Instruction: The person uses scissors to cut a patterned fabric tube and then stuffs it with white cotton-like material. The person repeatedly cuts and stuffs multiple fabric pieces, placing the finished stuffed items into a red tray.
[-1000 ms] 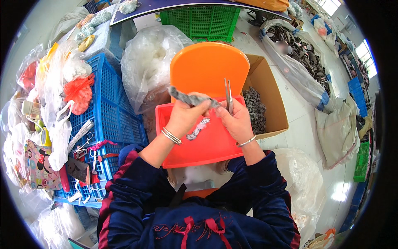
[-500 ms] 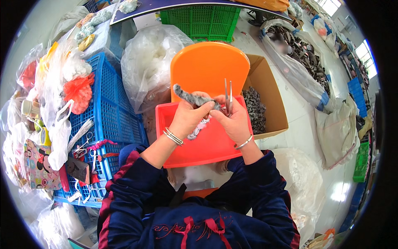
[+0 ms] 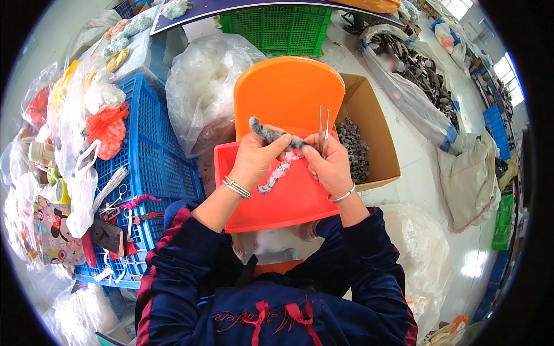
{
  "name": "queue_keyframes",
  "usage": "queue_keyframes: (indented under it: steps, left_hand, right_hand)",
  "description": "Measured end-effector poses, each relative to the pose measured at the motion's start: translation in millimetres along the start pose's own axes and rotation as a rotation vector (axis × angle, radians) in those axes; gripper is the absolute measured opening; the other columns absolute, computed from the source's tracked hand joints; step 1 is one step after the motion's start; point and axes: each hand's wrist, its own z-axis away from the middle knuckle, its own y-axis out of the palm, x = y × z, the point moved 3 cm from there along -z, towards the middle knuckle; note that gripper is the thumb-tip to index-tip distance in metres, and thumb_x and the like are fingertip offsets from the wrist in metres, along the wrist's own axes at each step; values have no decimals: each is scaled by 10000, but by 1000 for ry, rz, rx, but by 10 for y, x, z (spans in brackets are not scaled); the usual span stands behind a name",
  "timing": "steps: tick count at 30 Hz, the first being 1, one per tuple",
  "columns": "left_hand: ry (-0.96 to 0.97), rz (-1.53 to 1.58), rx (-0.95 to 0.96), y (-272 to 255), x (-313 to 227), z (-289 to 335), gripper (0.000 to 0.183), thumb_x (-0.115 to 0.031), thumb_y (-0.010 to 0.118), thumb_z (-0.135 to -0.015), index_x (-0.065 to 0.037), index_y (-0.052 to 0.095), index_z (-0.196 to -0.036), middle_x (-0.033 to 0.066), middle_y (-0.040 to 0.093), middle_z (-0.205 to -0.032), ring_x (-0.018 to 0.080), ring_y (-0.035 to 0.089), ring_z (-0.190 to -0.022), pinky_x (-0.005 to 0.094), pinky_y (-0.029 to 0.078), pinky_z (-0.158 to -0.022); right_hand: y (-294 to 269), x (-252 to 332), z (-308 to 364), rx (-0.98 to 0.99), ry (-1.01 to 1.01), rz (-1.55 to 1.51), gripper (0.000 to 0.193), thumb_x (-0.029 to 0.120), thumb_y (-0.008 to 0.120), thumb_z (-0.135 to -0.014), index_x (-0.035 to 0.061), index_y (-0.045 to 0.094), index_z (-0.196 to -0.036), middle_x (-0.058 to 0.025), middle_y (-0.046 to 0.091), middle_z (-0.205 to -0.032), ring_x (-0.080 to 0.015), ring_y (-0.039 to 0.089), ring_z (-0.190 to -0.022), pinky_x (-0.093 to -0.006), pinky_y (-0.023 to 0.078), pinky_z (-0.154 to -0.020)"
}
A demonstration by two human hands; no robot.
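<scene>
A fuzzy grey plush strip (image 3: 269, 135) is stretched between my two hands above the red tray (image 3: 277, 214). My left hand (image 3: 257, 157) pinches it around the middle, and its free end sticks up past the thumb. At the other end, my right hand (image 3: 329, 164) grips the strip between thumb and fingers. Metal tweezers (image 3: 324, 130) are also tucked in my right hand, their two tips pointing up and apart. Lying in the tray below is another piece, grey and white with pink (image 3: 275, 175).
An orange chair (image 3: 288, 92) bears the tray. Right of it, a cardboard box (image 3: 378, 138) contains grey plush pieces (image 3: 352, 147). At left are a blue crate (image 3: 164, 147) with scissors and bags on it, and a clear bag of white stuffing (image 3: 210, 81). A green crate (image 3: 277, 29) stands behind.
My hands have drawn slightly apart, so more of the plush strip shows between them. The tweezers have shifted a little to the right. More of the piece in the tray is visible.
</scene>
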Motion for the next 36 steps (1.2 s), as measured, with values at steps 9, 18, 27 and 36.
queue_keyframes:
  steps: [9,18,27,36]
  left_hand:
    - [1,120,-96,-226,-55,-95,81,-110,640,-900,-34,627,-875,22,619,-745,71,536,-588,211,450,-574]
    - [174,148,-269,-712,-362,-255,139,-161,594,-929,-25,620,-936,9,592,-725,67,484,-573,207,393,-551]
    - [-74,-294,-341,-1823,-24,-886,167,-188,575,-916,-45,651,-957,26,638,-778,82,562,-645,220,432,-586]
    - [-122,-831,-325,-2533,940,-1841,289,-229,560,-880,27,681,-940,88,692,-815,140,633,-671,278,510,-621]
  right_hand:
    - [-577,292,26,-272,-108,227,84,29,599,-886,7,631,-960,-16,652,-789,-30,514,-586,-179,407,-515]
    - [-2084,209,-81,-750,-82,661,257,260,656,-891,32,674,-1006,33,562,-664,-47,515,-578,-199,405,-523]
    - [-1394,264,-108,-531,103,507,236,290,589,-943,75,686,-944,90,393,-539,-12,304,-426,-217,222,-390]
    - [-1142,122,-85,-404,83,595,172,185,575,-950,49,681,-952,92,467,-597,7,347,-478,-190,241,-428]
